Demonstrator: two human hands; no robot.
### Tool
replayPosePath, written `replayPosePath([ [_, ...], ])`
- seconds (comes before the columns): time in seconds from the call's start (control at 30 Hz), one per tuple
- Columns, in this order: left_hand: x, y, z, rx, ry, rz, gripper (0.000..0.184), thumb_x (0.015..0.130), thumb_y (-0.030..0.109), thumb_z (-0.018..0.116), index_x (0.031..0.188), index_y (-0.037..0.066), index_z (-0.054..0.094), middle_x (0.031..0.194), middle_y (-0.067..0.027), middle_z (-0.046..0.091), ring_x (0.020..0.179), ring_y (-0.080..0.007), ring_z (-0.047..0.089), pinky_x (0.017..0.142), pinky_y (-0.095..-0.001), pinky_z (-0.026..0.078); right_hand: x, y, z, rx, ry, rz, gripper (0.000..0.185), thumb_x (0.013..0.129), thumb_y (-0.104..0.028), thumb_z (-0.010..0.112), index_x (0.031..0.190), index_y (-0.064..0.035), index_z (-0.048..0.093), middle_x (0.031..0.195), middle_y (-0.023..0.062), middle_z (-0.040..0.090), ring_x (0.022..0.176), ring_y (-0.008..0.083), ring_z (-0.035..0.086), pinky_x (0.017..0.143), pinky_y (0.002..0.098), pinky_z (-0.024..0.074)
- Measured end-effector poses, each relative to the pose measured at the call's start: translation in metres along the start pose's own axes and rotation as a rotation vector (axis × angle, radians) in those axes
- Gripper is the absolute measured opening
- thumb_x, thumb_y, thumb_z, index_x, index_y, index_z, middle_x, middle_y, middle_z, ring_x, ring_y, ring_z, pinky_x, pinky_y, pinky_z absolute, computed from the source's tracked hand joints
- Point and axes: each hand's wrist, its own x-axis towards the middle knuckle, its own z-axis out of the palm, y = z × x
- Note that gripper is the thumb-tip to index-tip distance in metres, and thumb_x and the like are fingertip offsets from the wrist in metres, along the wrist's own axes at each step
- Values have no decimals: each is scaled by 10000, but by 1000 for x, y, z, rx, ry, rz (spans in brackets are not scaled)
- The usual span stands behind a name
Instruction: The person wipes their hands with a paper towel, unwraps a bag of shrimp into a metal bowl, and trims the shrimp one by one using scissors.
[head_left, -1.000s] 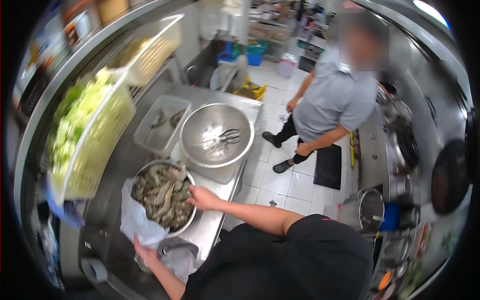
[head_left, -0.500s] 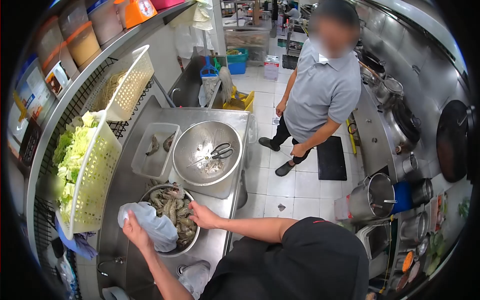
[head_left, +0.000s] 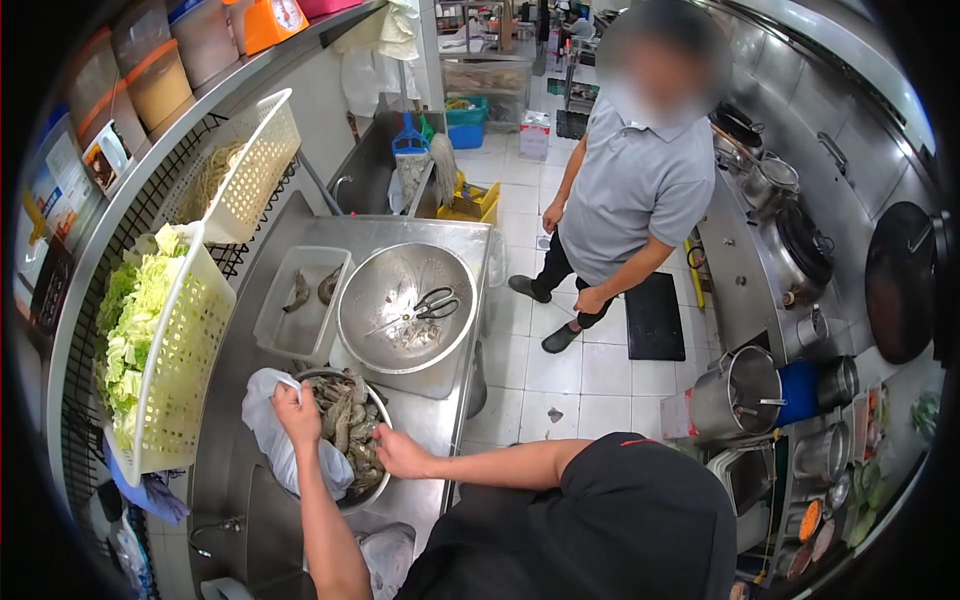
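Raw shrimp (head_left: pixel 342 420) in a metal bowl (head_left: pixel 379 398) on the steel tabletop (head_left: pixel 416 411), left hand (head_left: pixel 297 415) clamped on a pale plastic bag (head_left: pixel 273 436), right hand (head_left: pixel 403 453) closed on the bowl's rim, scissors (head_left: pixel 437 303) in a larger bowl (head_left: pixel 378 338), shelf label (head_left: pixel 109 157) too small to read.

White floor tiles (head_left: pixel 588 405) run between a stainless-steel worktop (head_left: pixel 450 236) at left and a steel counter (head_left: pixel 735 262) at right, backed by metal wall panels (head_left: pixel 783 78).

The metal surface (head_left: pixel 425 418) carries a shrimp bowl (head_left: pixel 372 498) at the right grip (head_left: pixel 402 455), a clear plastic tray (head_left: pixel 300 325) beyond the left grip (head_left: pixel 298 415), and, beyond the right grip, a pale flat board (head_left: pixel 435 381) with a wide metal bowl (head_left: pixel 368 300) standing on it.
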Motion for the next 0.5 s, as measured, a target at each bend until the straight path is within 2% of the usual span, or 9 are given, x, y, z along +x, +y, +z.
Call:
replayPosePath([
  [0.07,1,-1,9,520,-45,130,323,908,227,694,725,-31,628,1069,-115,573,1017,-289,514,877,-468,414,-10,-7,-2,107,-153,146,283,938,-71,569,1170,42,454,713,205,604,724,390,629,671,489,474],
  [0.1,2,1,3,568,-210,-42,360,894,348,701,913,-11,723,1401,-122,494,1351,-375,374,1083,-584,297,-12,-7,-2,116,-211,153,318,934,-75,578,1198,29,435,696,172,596,678,353,622,645,475,470],
  [0.13,2,4,0,560,-208,-38,360,894,348,701,913,-11,723,1401,-122,494,1351,-375,374,1083,-584,297,-11,-8,-4,110,-206,151,318,934,-75,578,1198,29,435,696,172,596,678,353,622,645,475,470],
  [0.2,-5,12,-17,722,-377,-100,466,879,442,697,1131,50,724,1577,-138,363,1480,-427,237,1147,-621,217,-11,-11,-5,110,-257,22,355,927,-67,587,1227,13,416,663,143,575,642,316,605,625,459,466],
  [0.23,2,20,-39,806,-622,-113,610,859,529,692,1330,144,643,1652,-128,248,1504,-475,165,1155,-665,165,-9,-21,-16,119,-358,77,402,916,-67,603,1256,-2,398,704,134,573,677,292,602,645,451,469],
  [0.27,6,16,-52,806,-627,-105,610,859,529,692,1330,144,643,1652,-128,248,1504,-475,165,1155,-665,165,-7,-23,-23,120,-350,78,402,916,-67,603,1256,-2,398,704,134,573,677,292,602,645,451,469],
  [0.33,8,9,-74,695,-890,-211,659,848,545,700,1408,219,582,1644,-135,260,1488,-476,213,1158,-651,184,-6,-26,-32,156,-422,59,417,904,-68,616,1259,-6,407,757,131,570,729,286,603,682,434,472],
  [0.37,7,19,-76,841,-916,-148,715,870,579,655,1456,190,528,1625,-143,297,1451,-456,295,1138,-629,241,-3,-30,-40,136,-461,93,430,888,-61,621,1261,-6,414,843,143,569,802,304,599,736,430,477],
  [0.5,3,-13,-66,962,-785,-50,718,947,609,505,1445,94,523,1538,-152,429,1360,-422,398,1083,-596,301,1,-19,-36,27,-342,-119,363,868,-35,603,1199,1,458,1023,202,561,934,385,590,830,473,486],
])
